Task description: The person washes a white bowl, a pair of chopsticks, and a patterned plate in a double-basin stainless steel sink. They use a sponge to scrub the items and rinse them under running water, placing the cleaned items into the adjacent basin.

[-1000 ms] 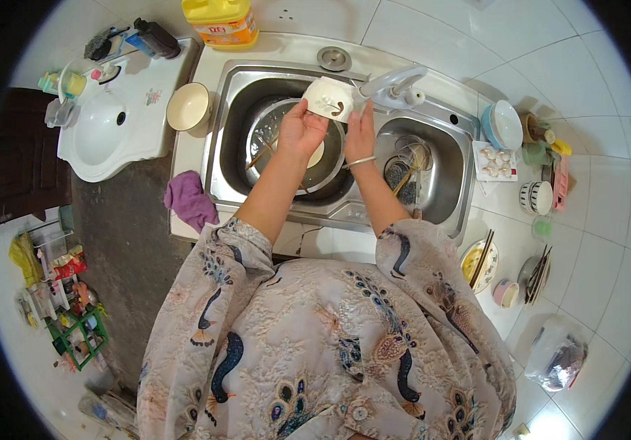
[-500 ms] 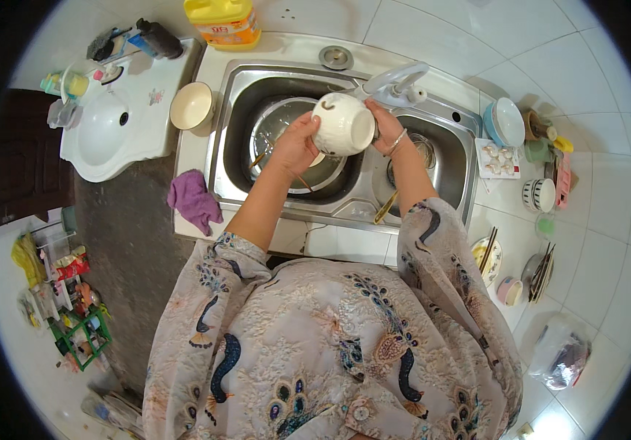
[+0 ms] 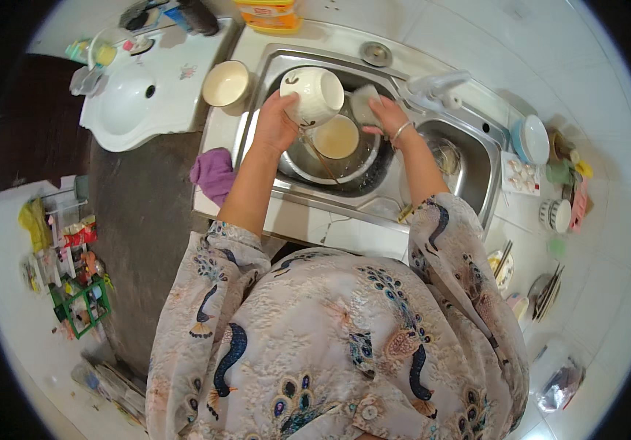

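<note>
Access: near side, btwn L hand (image 3: 277, 121) & R hand (image 3: 389, 117), down to pot (image 3: 354, 163). Obstr.: held bowl (image 3: 312, 97) & pad (image 3: 364, 104), pot's far side; tap (image 3: 438, 86), far R.

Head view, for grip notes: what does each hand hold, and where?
Left hand: white bowl, by its left side. Right hand: pale pad, by its right edge.

A white washbasin (image 3: 121, 103) stood at the far left, near a dark brown door (image 3: 41, 117).
A yellow jug (image 3: 268, 15) stood at the far edge of the counter (image 3: 293, 218); a purple cloth (image 3: 214, 174) lay crumpled at its left edge. On the right sat a white tray (image 3: 506, 176) and, nearer, a clear plastic bag (image 3: 559, 385).
</note>
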`<action>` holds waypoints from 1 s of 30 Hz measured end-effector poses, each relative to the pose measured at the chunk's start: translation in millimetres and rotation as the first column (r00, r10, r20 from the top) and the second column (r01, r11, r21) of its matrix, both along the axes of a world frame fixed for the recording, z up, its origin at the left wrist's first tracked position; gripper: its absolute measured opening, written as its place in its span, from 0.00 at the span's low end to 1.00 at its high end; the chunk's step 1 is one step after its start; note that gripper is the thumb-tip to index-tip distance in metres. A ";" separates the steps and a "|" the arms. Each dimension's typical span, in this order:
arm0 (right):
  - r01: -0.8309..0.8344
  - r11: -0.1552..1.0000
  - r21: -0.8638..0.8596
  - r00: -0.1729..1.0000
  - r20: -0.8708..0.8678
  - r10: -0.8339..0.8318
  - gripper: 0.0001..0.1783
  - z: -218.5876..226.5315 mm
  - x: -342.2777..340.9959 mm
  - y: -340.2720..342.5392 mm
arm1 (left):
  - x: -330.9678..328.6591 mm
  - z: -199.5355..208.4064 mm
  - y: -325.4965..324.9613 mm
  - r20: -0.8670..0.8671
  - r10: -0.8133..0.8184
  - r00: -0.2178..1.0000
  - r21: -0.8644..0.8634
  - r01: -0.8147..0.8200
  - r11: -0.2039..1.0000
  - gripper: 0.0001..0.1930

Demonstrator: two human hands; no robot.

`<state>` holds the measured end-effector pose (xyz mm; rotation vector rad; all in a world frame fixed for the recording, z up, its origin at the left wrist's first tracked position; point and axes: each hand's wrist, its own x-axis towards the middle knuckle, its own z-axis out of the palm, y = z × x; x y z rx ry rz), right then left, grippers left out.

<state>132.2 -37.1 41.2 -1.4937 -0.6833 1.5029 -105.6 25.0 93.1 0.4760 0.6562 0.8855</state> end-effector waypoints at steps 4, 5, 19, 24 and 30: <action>0.021 0.981 -0.190 0.964 0.264 0.031 0.23 -44.0 -11.6 0.3 | -27.2 33.7 6.8 -0.459 0.093 0.884 0.426 0.127 0.896 0.18; 0.064 0.979 -0.192 0.915 0.403 0.019 0.24 -59.1 -19.2 -2.5 | -34.7 39.5 9.7 -0.536 0.097 0.839 0.505 0.226 0.833 0.18; -0.610 0.575 -0.545 -0.095 0.771 0.629 0.15 -117.3 -72.3 -25.3 | -105.7 -2.9 76.8 -0.748 0.662 0.045 0.472 0.736 0.484 0.13; -0.579 0.603 -0.549 -0.203 0.813 0.545 0.13 -143.8 -80.0 -30.2 | -106.9 -13.7 82.3 -0.723 0.689 0.053 0.471 0.767 0.435 0.12; -0.587 0.634 -0.503 -0.037 0.799 0.600 0.13 -123.9 -80.7 -16.5 | -113.7 -28.3 80.9 -0.683 0.714 0.158 0.550 0.754 0.359 0.16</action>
